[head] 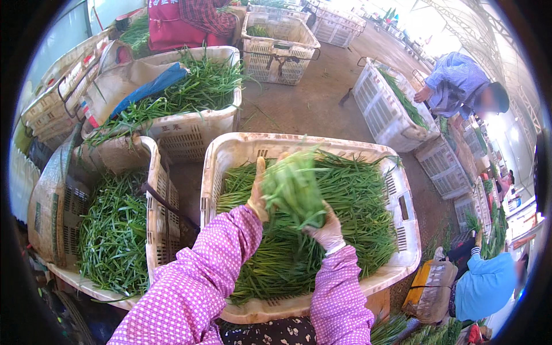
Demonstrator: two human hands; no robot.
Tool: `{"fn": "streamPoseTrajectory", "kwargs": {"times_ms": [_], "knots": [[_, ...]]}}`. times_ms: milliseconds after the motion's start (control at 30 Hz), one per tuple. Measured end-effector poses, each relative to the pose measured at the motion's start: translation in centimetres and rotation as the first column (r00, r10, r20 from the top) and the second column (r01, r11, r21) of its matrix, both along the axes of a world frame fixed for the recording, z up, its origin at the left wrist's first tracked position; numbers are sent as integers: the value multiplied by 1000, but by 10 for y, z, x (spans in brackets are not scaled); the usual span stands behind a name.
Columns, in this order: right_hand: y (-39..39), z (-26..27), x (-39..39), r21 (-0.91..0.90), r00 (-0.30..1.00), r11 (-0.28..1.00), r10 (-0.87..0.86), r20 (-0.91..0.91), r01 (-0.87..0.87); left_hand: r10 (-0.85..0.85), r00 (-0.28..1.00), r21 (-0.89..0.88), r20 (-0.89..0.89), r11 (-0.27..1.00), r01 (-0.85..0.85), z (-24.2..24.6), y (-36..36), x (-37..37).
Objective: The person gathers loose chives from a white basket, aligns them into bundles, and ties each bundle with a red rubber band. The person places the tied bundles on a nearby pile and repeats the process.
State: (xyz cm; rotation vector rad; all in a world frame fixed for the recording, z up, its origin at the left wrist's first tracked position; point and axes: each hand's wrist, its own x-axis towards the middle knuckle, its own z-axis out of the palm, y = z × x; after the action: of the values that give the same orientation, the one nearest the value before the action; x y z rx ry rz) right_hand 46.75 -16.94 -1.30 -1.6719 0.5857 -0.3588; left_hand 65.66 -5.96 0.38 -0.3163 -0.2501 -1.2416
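Note:
A bunch of green garlic chives (293,185), blurred by motion, is held between my two hands above a white plastic crate (308,139). My left hand (257,192), in a yellowish glove, holds the bunch from its left side with the fingers upright. Lower down, my right hand (326,230), in a thin pale glove, grips the bunch at its near right end. Beneath both hands, layers of garlic chives (358,207) fill much of the crate. The bunch hides part of these layers and some of my fingers.
At left, another crate (152,224) holds loose green leaves (114,233). A filled crate (196,123) stands beyond it, with blue cloth (148,88) on top. One person (461,84) bends over a crate (386,108) at right; another (485,284) sits lower right.

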Motion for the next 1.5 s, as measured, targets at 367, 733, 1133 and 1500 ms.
{"fn": "streamPoseTrajectory", "kwargs": {"times_ms": [367,733,1133,1500], "knots": [[45,110,-31,-936,991,351,-111,-70,-27,-26,991,297,130,955,-14,10,-1,-15],[86,108,-33,-842,962,489,-247,115,226,-199,882,148,427,978,149,90,12,-100],[228,250,-321,395,229,750,-575,786,530,500,-29,-491,866,859,148,290,98,-388],[391,239,-485,312,104,651,-518,849,692,-230,-68,147,971,347,926,234,148,-518]]}}
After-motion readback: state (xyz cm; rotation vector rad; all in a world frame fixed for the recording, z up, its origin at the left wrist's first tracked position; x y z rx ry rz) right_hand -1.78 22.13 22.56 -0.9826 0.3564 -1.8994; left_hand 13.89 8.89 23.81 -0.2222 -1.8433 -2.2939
